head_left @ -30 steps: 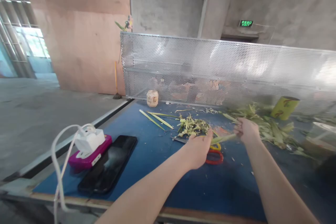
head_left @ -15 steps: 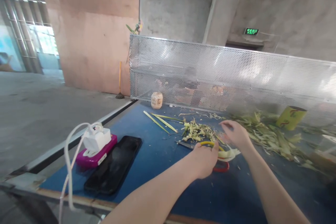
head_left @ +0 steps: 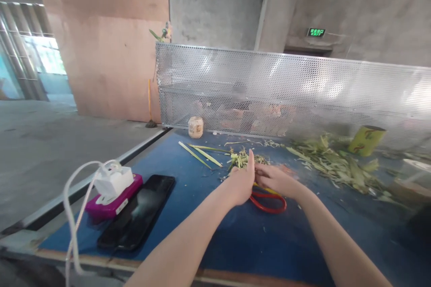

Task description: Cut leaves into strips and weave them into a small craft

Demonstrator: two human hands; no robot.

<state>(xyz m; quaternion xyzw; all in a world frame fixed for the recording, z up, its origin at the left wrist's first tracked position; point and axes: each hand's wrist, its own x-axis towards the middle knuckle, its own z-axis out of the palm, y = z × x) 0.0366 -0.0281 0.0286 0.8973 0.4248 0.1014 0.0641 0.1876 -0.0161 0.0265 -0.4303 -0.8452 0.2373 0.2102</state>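
My left hand [head_left: 240,184] is over the near side of a heap of chopped green plant bits [head_left: 239,158], thumb pointing straight up and the other fingers curled, mostly hidden. Against it from the right comes my right hand [head_left: 276,180], its fingers bent together at the left palm. Whatever lies between the two hands is hidden. Just below them, scissors [head_left: 269,210] with a red and a yellow handle loop lie on the blue tabletop [head_left: 188,215]; their blades are out of sight behind my left hand.
Long green-white strips [head_left: 202,154] lie left of the heap, before a pale jar [head_left: 195,127]. Leafy husks [head_left: 332,161] and a yellow can [head_left: 366,140] are at right. A black phone [head_left: 139,210] and a magenta power strip [head_left: 116,199] with white cables sit at left. Perforated metal panel [head_left: 215,69] stands behind.
My right hand has moved left to meet my left hand. My left hand has turned thumb-up. The pale husk piece beside the scissors is no longer visible, and the red handle shows more.
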